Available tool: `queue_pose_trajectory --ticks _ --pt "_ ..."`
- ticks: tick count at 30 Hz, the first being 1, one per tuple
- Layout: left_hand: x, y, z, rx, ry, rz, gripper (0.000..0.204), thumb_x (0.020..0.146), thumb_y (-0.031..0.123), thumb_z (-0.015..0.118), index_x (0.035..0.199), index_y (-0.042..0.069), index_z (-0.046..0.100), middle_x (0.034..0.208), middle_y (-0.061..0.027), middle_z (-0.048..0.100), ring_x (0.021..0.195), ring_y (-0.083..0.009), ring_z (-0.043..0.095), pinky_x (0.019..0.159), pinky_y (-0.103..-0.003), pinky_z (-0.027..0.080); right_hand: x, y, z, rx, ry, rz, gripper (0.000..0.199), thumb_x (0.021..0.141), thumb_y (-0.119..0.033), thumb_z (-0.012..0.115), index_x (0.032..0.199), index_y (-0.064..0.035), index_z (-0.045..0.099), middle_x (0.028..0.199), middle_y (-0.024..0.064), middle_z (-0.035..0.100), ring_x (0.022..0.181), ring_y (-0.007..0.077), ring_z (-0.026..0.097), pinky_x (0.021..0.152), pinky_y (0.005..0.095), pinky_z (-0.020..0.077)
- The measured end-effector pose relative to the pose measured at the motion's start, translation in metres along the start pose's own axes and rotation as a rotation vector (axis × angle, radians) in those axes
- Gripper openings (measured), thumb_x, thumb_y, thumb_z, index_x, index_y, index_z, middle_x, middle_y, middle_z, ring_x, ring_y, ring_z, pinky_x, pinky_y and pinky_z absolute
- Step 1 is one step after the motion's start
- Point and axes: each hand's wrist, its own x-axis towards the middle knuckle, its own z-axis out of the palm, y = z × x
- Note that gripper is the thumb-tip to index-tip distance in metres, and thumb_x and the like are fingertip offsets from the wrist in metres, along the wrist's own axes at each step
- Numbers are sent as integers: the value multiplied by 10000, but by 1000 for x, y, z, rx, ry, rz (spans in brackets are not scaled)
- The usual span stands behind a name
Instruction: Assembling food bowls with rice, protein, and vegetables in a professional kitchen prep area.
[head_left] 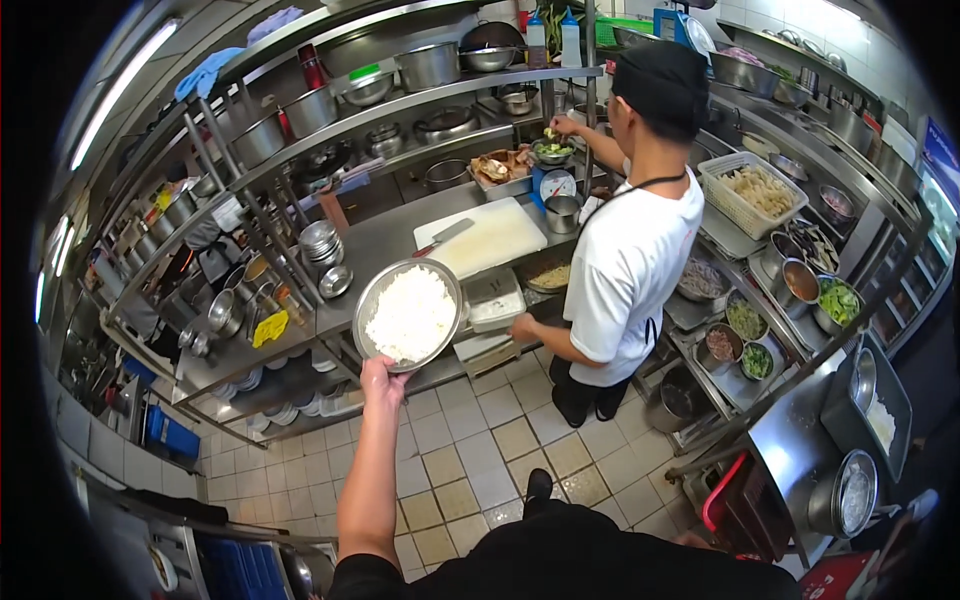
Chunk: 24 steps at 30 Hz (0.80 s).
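Up front, a bowl of rice held out over the floor.

Left hand [383, 378] clamps the rim of the metal bowl [408, 314], level beside the steel surface [385, 240]; keeping it flat stops rice [411, 313] spilling. Right hand is unseen. Further right, a co-worker [628, 262] faces a blue scale [556, 184], beyond a white basket [752, 193].

Co-worker [630, 270] at steel counter [385, 240] w/ cutting board [495, 237], knife [443, 237], scale [556, 185].

A steel counter [385, 240] bears a white cutting board [488, 237] and stacked bowls [320, 242].
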Motion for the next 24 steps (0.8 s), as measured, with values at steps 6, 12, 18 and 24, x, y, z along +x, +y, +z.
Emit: queue_pose_trajectory --ticks 6,12,18,24 --pt "123 4 75 85 25 -54 525 681 -13 471 1203 -65 468 1205 -225 557 1064 -434 605 849 -654 537 58 -115 -58 -45 142 -218 330 736 -76 571 1031 -79 719 785 96 661 667 192 610 606 321 487" --pt "242 -3 150 94 -65 -81 372 699 -41 451 1068 -81 474 1162 -276 542 1042 -499 587 856 -720 502 30 -253 -150 646 474 -342 421 696 -6 579 1091 -73 710 744 25 617 584 141 534 545 280 435" --pt "388 -18 255 135 -163 -146 337 715 -35 446 1046 -91 457 1222 -297 495 1049 -538 573 831 -716 519 11 -300 -154 971 606 -86 421 698 33 594 1108 -29 670 720 28 588 542 146 484 502 308 398" --pt "507 -31 357 146 -264 -240 302 715 -40 444 1015 -73 455 1204 -282 489 1035 -537 567 837 -697 530 54 -297 -8 1125 671 -1177 90 603 -34 678 673 -48 625 622 73 583 524 194 514 499 339 427"
